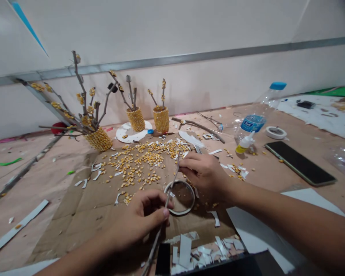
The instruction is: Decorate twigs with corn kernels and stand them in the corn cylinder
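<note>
My left hand [146,214] pinches a thin bare twig [158,237], which runs up and away from the bottom edge. My right hand [204,172] has its fingers closed at the twig's upper end; any small piece between the fingertips is hidden. Under the twig, between my hands, lies a roll of tape [193,203] on a cardboard sheet [74,218]. Loose corn kernels [145,159] are scattered just beyond. Three small pots covered in corn kernels stand behind: a left one [99,138], tilted, a middle one [136,119] and a right one [161,119], all holding twigs.
At right are a plastic bottle [253,122], a glue bottle [245,143], a white tape roll [276,133] and a phone [301,163]. White paper scraps [185,249] pile up near the front edge. A longer branch [199,126] lies at the back, before the wall [207,73].
</note>
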The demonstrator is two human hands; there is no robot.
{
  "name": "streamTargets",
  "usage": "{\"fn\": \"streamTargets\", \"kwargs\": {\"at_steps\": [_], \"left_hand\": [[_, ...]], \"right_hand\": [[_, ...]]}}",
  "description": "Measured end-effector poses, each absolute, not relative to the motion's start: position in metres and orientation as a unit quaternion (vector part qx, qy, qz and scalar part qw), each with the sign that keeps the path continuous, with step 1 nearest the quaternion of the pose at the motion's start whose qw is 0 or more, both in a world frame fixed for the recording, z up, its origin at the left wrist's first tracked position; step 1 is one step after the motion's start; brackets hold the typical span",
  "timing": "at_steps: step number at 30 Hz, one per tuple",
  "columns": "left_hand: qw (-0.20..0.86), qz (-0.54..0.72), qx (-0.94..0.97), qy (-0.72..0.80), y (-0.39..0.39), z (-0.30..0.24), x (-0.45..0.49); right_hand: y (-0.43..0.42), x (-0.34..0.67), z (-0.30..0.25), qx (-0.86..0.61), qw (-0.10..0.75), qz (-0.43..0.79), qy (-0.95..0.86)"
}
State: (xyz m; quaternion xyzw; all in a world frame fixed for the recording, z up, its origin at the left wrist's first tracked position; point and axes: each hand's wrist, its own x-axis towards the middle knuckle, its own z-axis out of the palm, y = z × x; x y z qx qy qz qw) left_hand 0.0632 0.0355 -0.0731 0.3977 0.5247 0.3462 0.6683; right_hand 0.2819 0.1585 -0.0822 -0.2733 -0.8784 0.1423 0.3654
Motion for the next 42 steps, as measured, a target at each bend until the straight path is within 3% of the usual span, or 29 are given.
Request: {"fn": "streamTargets", "kwargs": {"at_steps": [6,9,14,17,27,35,42], "left_hand": [[0.603,0.347,0.439,0.568,0.038,-0.068,0.068],[0.577,0.362,0.437,0.587,0.041,-0.069,0.067],[0.542,0.389,0.454,0.591,0.047,-0.076,0.061],[0.546,0.365,0.455,0.602,0.049,-0.076,0.060],[0.546,0.412,0.409,0.604,0.050,-0.078,0.060],[0.537,0.418,0.417,0.602,0.050,-0.071,0.062],[0.555,0.409,0.415,0.594,0.046,-0.071,0.059]], "right_hand": [[0.157,0.283,-0.074,-0.265,0.283,0.087,-0.918],[0.166,0.293,-0.064,-0.373,0.226,0.078,-0.897],[0.184,0.314,-0.057,-0.517,0.058,0.053,-0.852],[0.186,0.316,-0.058,-0.548,0.027,0.070,-0.833],[0.193,0.311,-0.063,-0.575,0.066,0.138,-0.804],[0.172,0.298,-0.056,-0.378,0.302,0.225,-0.846],[0.150,0.288,-0.076,-0.279,0.268,0.179,-0.905]]}}
